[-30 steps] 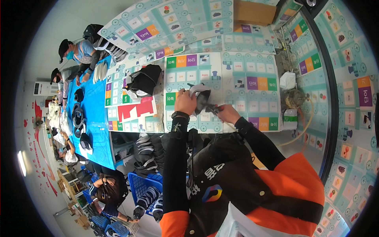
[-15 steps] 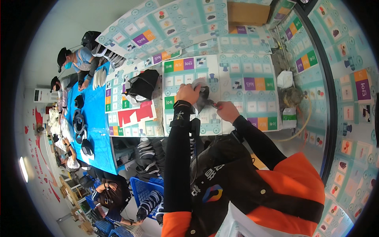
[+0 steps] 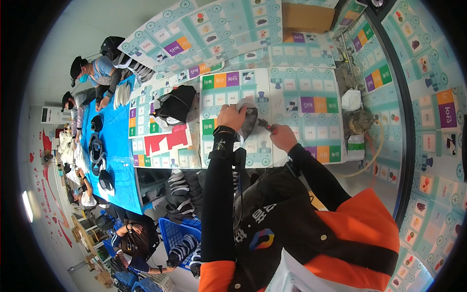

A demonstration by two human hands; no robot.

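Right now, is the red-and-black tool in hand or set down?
In hand: the right hand grips the tool by its red part, the dark end sticking out toward the dark-and-grey piece in the left hand.

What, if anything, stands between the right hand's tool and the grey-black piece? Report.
Nothing visible: the tool in the right hand points toward the grey-black piece; the left hand holds its left side.

Head cam, L of pair: wide fisheye view down from abv., worktable (image 3: 306, 87) near, approx. ctr.
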